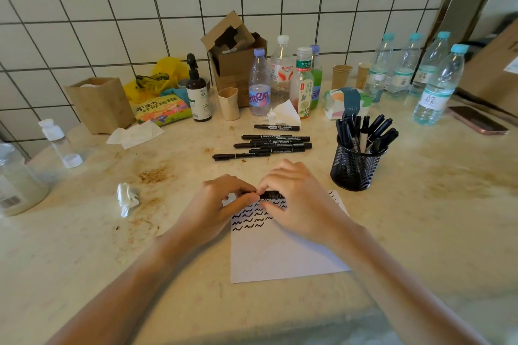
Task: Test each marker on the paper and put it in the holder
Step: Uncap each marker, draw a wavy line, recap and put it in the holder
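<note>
Both hands meet over the top of a white paper [280, 255] marked with rows of black squiggles. My left hand [215, 204] and my right hand [297, 199] each pinch one end of a black marker [270, 194] held level just above the paper. Whether its cap is on is hidden by the fingers. Several more black markers [274, 144] lie in a loose row on the counter beyond my hands. A black mesh holder [354, 168] to the right of the paper has several markers standing in it.
A crumpled tissue [127, 199] lies left of the paper. Bottles [283, 75], paper cups, a cardboard box [235, 53], a pump bottle [198, 92] and a tissue pack crowd the back against the tiled wall. A phone [476, 123] lies far right, a jar [16, 176] far left.
</note>
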